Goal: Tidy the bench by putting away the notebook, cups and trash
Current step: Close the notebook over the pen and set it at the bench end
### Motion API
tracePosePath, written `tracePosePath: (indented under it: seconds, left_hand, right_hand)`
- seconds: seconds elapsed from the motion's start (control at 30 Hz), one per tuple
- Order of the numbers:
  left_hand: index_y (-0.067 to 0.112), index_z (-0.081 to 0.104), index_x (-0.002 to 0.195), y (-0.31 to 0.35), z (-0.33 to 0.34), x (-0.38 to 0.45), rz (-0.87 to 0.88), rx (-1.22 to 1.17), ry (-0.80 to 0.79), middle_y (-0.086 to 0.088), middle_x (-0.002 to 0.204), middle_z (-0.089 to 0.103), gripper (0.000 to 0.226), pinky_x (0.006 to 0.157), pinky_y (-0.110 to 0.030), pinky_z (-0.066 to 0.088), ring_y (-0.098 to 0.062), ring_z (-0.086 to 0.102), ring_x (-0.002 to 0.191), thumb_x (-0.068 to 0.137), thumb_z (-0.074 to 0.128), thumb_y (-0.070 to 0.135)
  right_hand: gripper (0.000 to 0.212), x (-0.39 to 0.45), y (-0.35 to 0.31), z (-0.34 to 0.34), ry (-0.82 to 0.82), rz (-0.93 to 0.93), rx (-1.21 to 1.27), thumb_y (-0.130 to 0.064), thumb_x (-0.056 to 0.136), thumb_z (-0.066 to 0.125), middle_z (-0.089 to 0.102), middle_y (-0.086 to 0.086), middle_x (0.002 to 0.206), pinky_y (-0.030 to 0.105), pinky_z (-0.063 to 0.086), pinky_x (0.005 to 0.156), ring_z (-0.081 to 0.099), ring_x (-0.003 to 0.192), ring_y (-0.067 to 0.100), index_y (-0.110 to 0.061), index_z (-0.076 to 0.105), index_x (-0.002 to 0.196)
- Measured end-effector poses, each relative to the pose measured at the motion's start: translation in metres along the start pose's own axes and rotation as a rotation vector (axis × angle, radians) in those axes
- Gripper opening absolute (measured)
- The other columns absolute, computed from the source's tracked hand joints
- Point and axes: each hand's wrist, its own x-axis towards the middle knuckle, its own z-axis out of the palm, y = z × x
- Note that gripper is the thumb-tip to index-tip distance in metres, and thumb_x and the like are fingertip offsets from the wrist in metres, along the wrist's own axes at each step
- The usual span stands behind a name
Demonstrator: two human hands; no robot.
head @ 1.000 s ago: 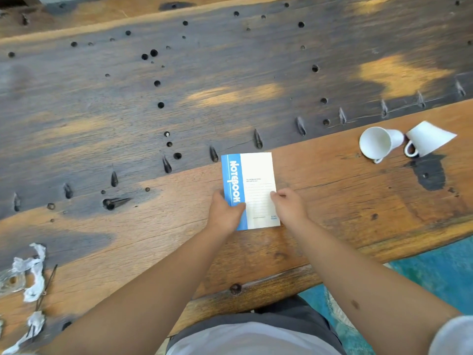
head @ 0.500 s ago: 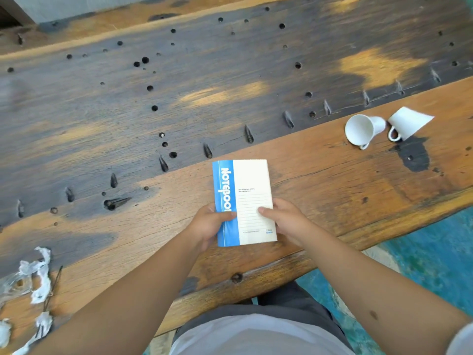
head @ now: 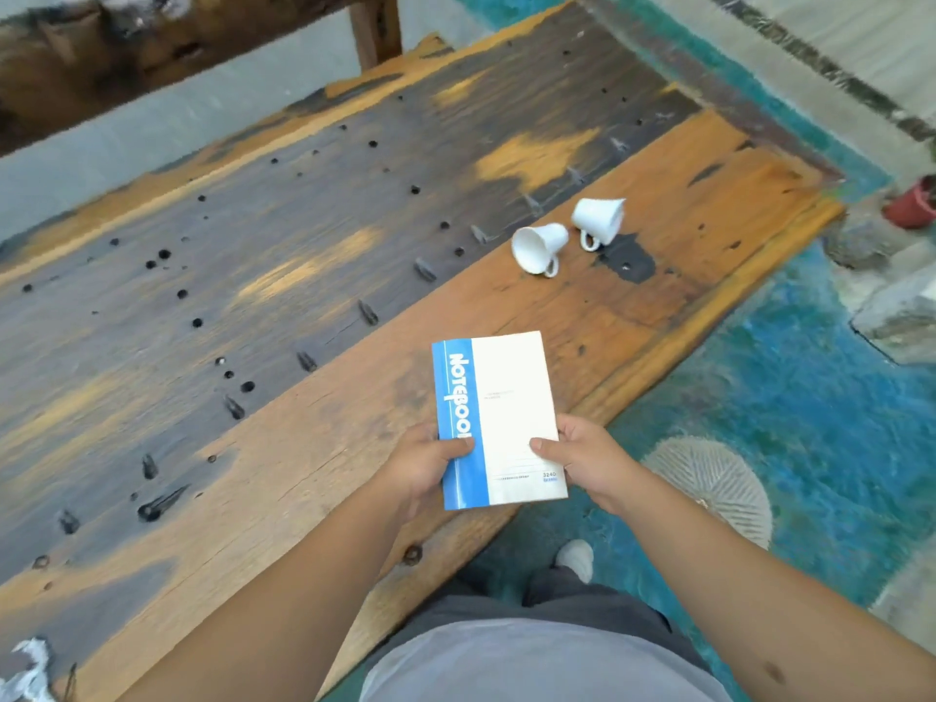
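A blue-and-cream notebook is held above the near edge of the wooden bench. My left hand grips its blue spine side, and my right hand grips its lower right edge. Two white cups lie on their sides further along the bench: one with its mouth toward me, the other just right of it, close together. White crumpled trash shows at the bottom left corner, mostly cut off by the frame.
The bench top has many holes and dark notches. Its right end drops to a teal floor. A round woven mat lies on the floor near my shoe. A red pot and stones sit at far right.
Both hands have lifted the notebook off the bench and drawn it toward me. The view has swung right, showing the bench's right end and the floor.
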Motion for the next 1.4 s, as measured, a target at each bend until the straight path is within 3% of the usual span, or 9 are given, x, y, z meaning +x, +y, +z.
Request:
tracePosePath:
  seconds: [0.13, 0.3, 0.43, 0.7, 0.87, 1.03, 1.4]
  left_hand:
    - [0.007, 0.064, 0.113, 0.002, 0.070, 0.004, 0.009, 0.144, -0.041, -0.005, 0.109, 0.075, 0.024, 0.086, -0.046, 0.057, -0.024, 0.073, 0.093, 0.089, 0.067, 0.011]
    - [0.012, 0.064, 0.108, -0.003, 0.185, 0.009, 0.003, 0.261, -0.105, -0.003, 0.106, 0.076, 0.017, 0.072, -0.036, 0.058, -0.022, 0.074, 0.089, 0.090, 0.065, 0.010]
    - [0.013, 0.063, 0.104, -0.010, 0.283, 0.014, 0.004, 0.357, -0.181, -0.001, 0.100, 0.077, 0.013, 0.060, -0.028, 0.056, -0.018, 0.074, 0.084, 0.091, 0.063, 0.009]
    - [0.008, 0.068, 0.104, -0.002, 0.414, 0.032, 0.010, 0.470, -0.311, -0.002, 0.101, 0.077, 0.015, 0.067, -0.032, 0.056, -0.020, 0.074, 0.089, 0.090, 0.065, 0.010]
    - [0.006, 0.068, 0.104, 0.033, 0.462, 0.065, 0.029, 0.455, -0.320, -0.007, 0.103, 0.076, 0.014, 0.072, -0.035, 0.057, -0.023, 0.073, 0.091, 0.091, 0.063, 0.008]
    - [0.005, 0.066, 0.109, 0.081, 0.508, 0.124, 0.031, 0.404, -0.357, -0.006, 0.107, 0.075, 0.018, 0.067, -0.032, 0.058, -0.022, 0.073, 0.091, 0.092, 0.063, 0.009]
    - [0.008, 0.063, 0.116, 0.182, 0.567, 0.235, -0.008, 0.295, -0.276, -0.005, 0.114, 0.073, 0.025, 0.090, -0.046, 0.056, -0.025, 0.071, 0.100, 0.092, 0.065, 0.013]
  right_hand:
    - [0.019, -0.032, 0.013, -0.063, 0.087, -0.040, 0.065, -0.003, 0.088, 0.062, 0.073, 0.006, 0.106, 0.035, 0.055, 0.073, 0.070, 0.094, 0.025, -0.012, 0.069, 0.103]
    - [0.015, -0.075, 0.031, -0.161, 0.210, -0.076, 0.118, -0.004, 0.087, 0.064, 0.074, 0.006, 0.103, 0.043, 0.054, 0.081, 0.070, 0.094, 0.027, -0.009, 0.068, 0.101]
    - [0.017, -0.113, 0.045, -0.244, 0.301, -0.102, 0.175, 0.000, 0.087, 0.062, 0.073, 0.010, 0.105, 0.039, 0.055, 0.080, 0.070, 0.091, 0.025, -0.009, 0.068, 0.100]
    - [0.019, -0.145, 0.051, -0.365, 0.420, -0.094, 0.206, -0.007, 0.087, 0.065, 0.074, 0.008, 0.104, 0.051, 0.053, 0.088, 0.070, 0.095, 0.029, -0.007, 0.067, 0.105]
    - [0.015, -0.118, 0.020, -0.416, 0.448, -0.113, 0.241, -0.002, 0.086, 0.064, 0.074, 0.012, 0.101, 0.054, 0.052, 0.089, 0.070, 0.093, 0.031, -0.005, 0.068, 0.100]
    - [0.014, -0.072, -0.030, -0.477, 0.458, -0.109, 0.194, -0.003, 0.086, 0.064, 0.073, 0.013, 0.103, 0.052, 0.052, 0.088, 0.068, 0.095, 0.033, -0.006, 0.068, 0.100]
    - [0.014, 0.047, -0.156, -0.586, 0.322, 0.084, -0.025, -0.006, 0.090, 0.060, 0.074, 0.004, 0.102, 0.050, 0.055, 0.086, 0.070, 0.092, 0.022, -0.011, 0.068, 0.100]
